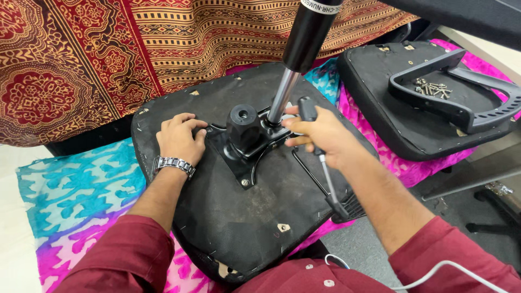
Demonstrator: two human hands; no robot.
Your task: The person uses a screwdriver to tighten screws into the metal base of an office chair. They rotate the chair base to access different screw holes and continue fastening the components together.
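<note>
— Here, what's each hand doing?
— Left hand, fingers curled, presses the upturned seat; right hand fists a screwdriver beside the metal plate at the seat's centre.

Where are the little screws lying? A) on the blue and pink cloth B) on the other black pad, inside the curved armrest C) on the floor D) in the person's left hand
B: the pile of screws lies on the second black pad at upper right, within the loop of the black armrest.
</note>
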